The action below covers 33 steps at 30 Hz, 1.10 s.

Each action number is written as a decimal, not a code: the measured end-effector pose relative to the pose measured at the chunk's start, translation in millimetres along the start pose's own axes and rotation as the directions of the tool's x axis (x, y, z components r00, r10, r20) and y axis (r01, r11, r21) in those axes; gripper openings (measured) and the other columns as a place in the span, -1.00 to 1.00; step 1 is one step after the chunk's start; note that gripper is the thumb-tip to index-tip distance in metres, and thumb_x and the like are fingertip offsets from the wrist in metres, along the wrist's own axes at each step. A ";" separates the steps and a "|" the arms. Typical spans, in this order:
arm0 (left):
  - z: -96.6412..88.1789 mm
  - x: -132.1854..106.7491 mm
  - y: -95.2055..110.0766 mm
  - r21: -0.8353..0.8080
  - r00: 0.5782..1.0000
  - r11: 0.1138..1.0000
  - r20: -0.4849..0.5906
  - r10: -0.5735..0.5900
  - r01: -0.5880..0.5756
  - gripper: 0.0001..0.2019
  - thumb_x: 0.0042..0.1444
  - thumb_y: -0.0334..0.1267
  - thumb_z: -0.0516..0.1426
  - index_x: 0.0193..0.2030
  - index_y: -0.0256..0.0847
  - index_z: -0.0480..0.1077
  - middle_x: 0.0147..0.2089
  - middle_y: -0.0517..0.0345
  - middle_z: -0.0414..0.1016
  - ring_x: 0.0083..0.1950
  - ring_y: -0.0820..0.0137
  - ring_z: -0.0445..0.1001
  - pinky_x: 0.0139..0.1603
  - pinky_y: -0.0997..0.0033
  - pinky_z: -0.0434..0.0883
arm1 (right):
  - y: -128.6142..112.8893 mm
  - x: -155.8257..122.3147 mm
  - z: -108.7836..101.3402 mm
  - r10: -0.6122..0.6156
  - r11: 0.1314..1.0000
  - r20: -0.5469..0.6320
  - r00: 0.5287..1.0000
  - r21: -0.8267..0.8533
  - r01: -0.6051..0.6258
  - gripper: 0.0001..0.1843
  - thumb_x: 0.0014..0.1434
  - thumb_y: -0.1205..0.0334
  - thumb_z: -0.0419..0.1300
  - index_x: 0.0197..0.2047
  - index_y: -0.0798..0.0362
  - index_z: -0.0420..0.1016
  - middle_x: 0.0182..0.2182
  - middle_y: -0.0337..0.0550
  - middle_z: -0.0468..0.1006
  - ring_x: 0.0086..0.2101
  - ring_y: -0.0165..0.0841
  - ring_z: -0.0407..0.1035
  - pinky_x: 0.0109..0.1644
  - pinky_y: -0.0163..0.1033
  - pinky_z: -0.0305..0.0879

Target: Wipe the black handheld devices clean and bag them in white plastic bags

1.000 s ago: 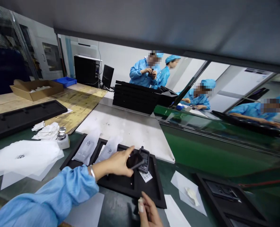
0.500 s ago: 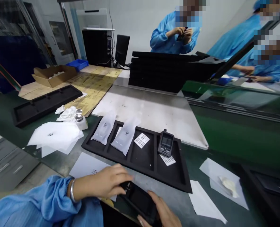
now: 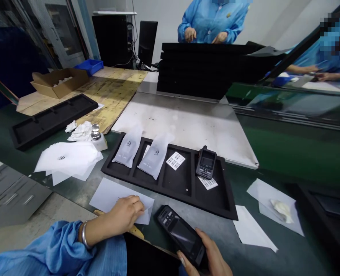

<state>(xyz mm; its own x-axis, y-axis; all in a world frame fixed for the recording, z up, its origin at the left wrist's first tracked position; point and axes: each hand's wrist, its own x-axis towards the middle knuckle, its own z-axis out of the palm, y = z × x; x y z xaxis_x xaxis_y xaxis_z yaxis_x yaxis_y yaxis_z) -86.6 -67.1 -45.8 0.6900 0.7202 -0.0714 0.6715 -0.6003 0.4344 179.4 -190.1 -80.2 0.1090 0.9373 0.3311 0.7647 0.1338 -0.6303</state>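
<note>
- Your right hand (image 3: 213, 257) grips the keypad handset (image 3: 182, 234) by its lower-right end, bottom centre of the frame.
- Its long axis slants up-left — keypad end toward your left hand (image 3: 123, 215).
- That hand curls over the frosted bag (image 3: 110, 191) — whether pinching, I can't tell.

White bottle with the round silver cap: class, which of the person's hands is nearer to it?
Left. The left hand is at the white rectangular sheet, in front and right of the bottle; the right hand, holding the black rectangular handheld device, is farther right.
</note>
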 end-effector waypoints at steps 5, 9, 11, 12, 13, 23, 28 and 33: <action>3.7 -4.2 4.2 -0.106 0.976 0.990 -0.207 0.070 -0.093 -0.82 0.33 -0.35 -0.01 -0.26 -0.22 0.38 -0.27 0.10 0.43 -0.25 0.35 0.40 -0.26 0.37 0.34 | -14.5 2.4 4.1 -0.098 0.995 -0.038 0.994 0.027 0.099 -0.35 0.18 0.06 0.27 0.27 0.07 0.22 -0.11 0.06 0.53 -0.17 -0.12 0.50 -0.21 -0.16 0.49; 7.3 -4.5 10.9 -0.083 0.938 0.977 -0.309 0.160 -0.194 -0.83 0.31 -0.40 -0.02 -0.25 -0.25 0.38 -0.31 0.08 0.42 -0.27 0.34 0.37 -0.28 0.38 0.33 | -17.6 3.2 5.2 -0.147 0.989 0.116 0.982 0.023 0.145 -0.33 0.18 0.00 0.27 0.28 0.01 0.21 -0.10 0.04 0.52 -0.19 -0.14 0.51 -0.25 -0.19 0.50; 9.2 -5.9 13.9 -0.070 0.918 0.956 -0.308 0.249 -0.283 -0.83 0.28 -0.44 -0.02 -0.24 -0.26 0.38 -0.31 0.06 0.42 -0.29 0.34 0.35 -0.28 0.37 0.34 | -15.4 5.5 5.6 -0.184 0.983 0.103 0.978 0.024 0.182 -0.33 0.19 -0.01 0.27 0.28 0.02 0.20 -0.08 0.03 0.53 -0.17 -0.15 0.51 -0.23 -0.18 0.50; 10.1 -6.6 15.5 -0.071 0.908 0.944 -0.304 0.287 -0.322 -0.83 0.27 -0.45 -0.02 -0.23 -0.27 0.39 -0.31 0.06 0.42 -0.29 0.34 0.34 -0.29 0.37 0.34 | -14.1 7.1 5.8 -0.195 0.981 0.078 0.978 0.025 0.194 -0.33 0.19 0.01 0.26 0.29 0.04 0.19 -0.08 0.04 0.52 -0.16 -0.14 0.51 -0.21 -0.18 0.50; 11.0 -7.1 17.2 -0.079 0.902 0.934 -0.300 0.312 -0.349 -0.83 0.26 -0.45 -0.02 -0.22 -0.27 0.39 -0.30 0.05 0.42 -0.30 0.34 0.34 -0.29 0.37 0.35 | -13.0 8.8 6.0 -0.198 0.980 0.059 0.978 0.023 0.197 -0.33 0.20 0.03 0.25 0.29 0.05 0.18 -0.06 0.05 0.52 -0.13 -0.13 0.50 -0.18 -0.17 0.50; 5.0 -2.0 15.6 -0.262 0.937 0.951 -0.342 0.066 -0.163 -0.80 0.33 -0.33 -0.02 -0.21 -0.24 0.42 -0.26 0.05 0.45 -0.22 0.34 0.41 -0.19 0.34 0.43 | -12.7 26.0 -6.0 -0.146 0.989 -0.073 0.987 -0.045 0.143 -0.37 0.20 -0.04 0.23 0.24 0.06 0.24 -0.03 0.05 0.51 -0.10 -0.09 0.49 -0.12 -0.11 0.49; 9.8 -16.8 -9.4 -0.233 0.953 0.968 -0.301 0.017 -0.091 -0.67 0.34 -0.34 -0.03 0.20 -0.19 0.31 0.13 -0.07 0.42 0.13 0.23 0.38 0.15 0.09 0.40 | -12.3 20.8 -3.0 -0.128 0.991 -0.074 0.989 -0.042 0.126 -0.37 0.19 -0.02 0.25 0.24 0.06 0.26 -0.04 0.06 0.51 -0.11 -0.08 0.48 -0.14 -0.12 0.48; 4.0 -27.8 -19.7 -0.242 0.977 0.966 -0.208 0.041 -0.092 -0.55 0.33 -0.28 0.03 0.34 -0.15 0.14 0.29 -0.05 0.29 0.31 0.22 0.23 0.29 0.08 0.30 | -11.5 15.3 14.0 -0.143 0.988 -0.100 0.985 -0.068 0.137 -0.37 0.20 0.01 0.25 0.24 0.10 0.24 -0.07 0.07 0.50 -0.12 -0.11 0.48 -0.15 -0.13 0.47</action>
<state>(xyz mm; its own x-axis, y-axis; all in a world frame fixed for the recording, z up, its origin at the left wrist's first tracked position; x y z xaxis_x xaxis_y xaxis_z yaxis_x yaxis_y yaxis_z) -117.9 -76.7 -55.9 0.6458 0.7515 0.1351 0.5196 -0.5622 0.6434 163.4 -172.8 -77.7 0.0614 0.8713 0.4869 0.8137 0.2388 -0.5299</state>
